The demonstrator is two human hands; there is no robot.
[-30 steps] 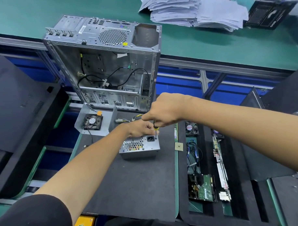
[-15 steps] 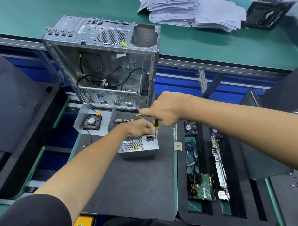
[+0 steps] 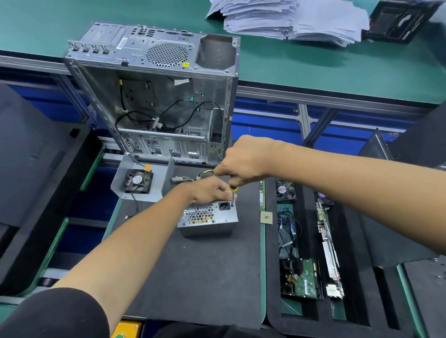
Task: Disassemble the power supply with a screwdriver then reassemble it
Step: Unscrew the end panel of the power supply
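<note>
1. Landmark: power supply (image 3: pixel 208 218), a grey metal box on the dark mat (image 3: pixel 195 271), its vented face and black socket facing the camera.
2. Right hand (image 3: pixel 244 161) is above the far right corner of the power supply, fingers curled round the handle of the screwdriver (image 3: pixel 233 195).
3. Screwdriver stands upright; yellow-and-black collar shows under the fist, tip at the top right corner of the power supply, just right of the socket.
4. Left hand (image 3: pixel 208 190) rests on the top far edge of the power supply, fingers bent over it. Grip or plain rest: cannot tell.
5. Behind the power supply: open computer case (image 3: pixel 161 95), upright, loose cables inside.
6. Far left of the power supply: metal bracket with a small fan (image 3: pixel 137 180).
7. Right of the power supply: small square chip (image 3: pixel 266 217) at the mat edge, then a black tray (image 3: pixel 274 306) holding boards and cables.
</note>
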